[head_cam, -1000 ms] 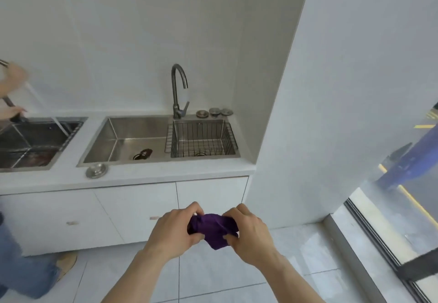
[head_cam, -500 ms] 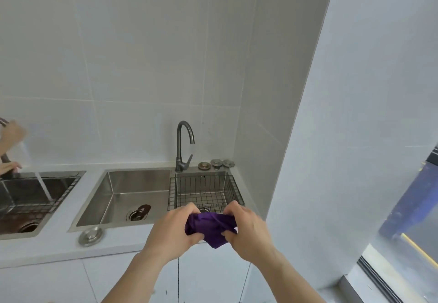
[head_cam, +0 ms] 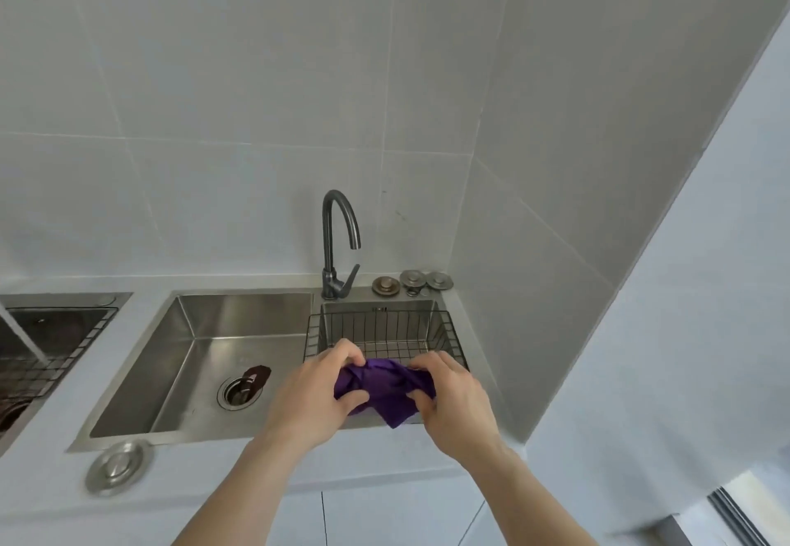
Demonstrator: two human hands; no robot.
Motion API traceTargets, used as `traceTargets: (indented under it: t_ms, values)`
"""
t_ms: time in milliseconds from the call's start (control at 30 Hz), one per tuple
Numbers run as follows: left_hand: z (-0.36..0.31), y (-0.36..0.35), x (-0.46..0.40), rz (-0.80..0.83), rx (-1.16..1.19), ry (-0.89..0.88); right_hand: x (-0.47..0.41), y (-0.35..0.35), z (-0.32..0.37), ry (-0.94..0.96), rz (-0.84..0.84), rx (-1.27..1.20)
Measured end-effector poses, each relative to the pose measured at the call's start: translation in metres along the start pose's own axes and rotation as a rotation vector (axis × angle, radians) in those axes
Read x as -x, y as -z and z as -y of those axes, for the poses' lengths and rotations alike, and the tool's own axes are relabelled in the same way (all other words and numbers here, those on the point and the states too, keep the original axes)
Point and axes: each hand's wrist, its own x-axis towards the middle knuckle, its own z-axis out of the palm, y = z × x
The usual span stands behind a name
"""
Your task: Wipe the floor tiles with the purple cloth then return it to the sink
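Note:
The purple cloth (head_cam: 384, 387) is bunched up between both hands. My left hand (head_cam: 312, 396) grips its left side and my right hand (head_cam: 453, 404) grips its right side. Both hold it over the front edge of the steel sink (head_cam: 205, 357), just in front of the wire basket (head_cam: 384, 331) that sits in the sink's right part. A corner of the cloth hangs down below my hands.
A dark curved faucet (head_cam: 337, 246) stands behind the sink, with three round metal plugs (head_cam: 412, 282) beside it. A drain (head_cam: 239, 391) lies in the basin and a metal lid (head_cam: 117, 466) on the white counter. A second sink (head_cam: 42, 353) is at far left. Walls close in on the right.
The view has risen from the floor and cabinets to the sink. My hands carried the cloth up and forward, from in front of the cabinet doors to over the sink's front edge.

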Motion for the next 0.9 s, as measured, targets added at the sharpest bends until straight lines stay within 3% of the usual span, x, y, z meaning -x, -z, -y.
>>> traceTargets:
  t_ms: [300, 467, 667, 900]
  values:
    - [0.042, -0.06, -0.148, 0.075, -0.137, 0.171, -0.15, -0.064, -0.095, -0.088, 0.212, -0.059]
    - [0.07, -0.081, -0.194, 0.097, -0.193, 0.256, -0.203, -0.099, -0.121, -0.106, 0.242, -0.032]
    - [0.1, -0.111, -0.221, 0.154, -0.225, 0.256, -0.228, -0.13, -0.143, -0.165, 0.31, 0.02]
    - [0.123, -0.128, -0.213, 0.376, -0.296, 0.288, -0.207, -0.141, -0.162, -0.313, 0.491, 0.144]
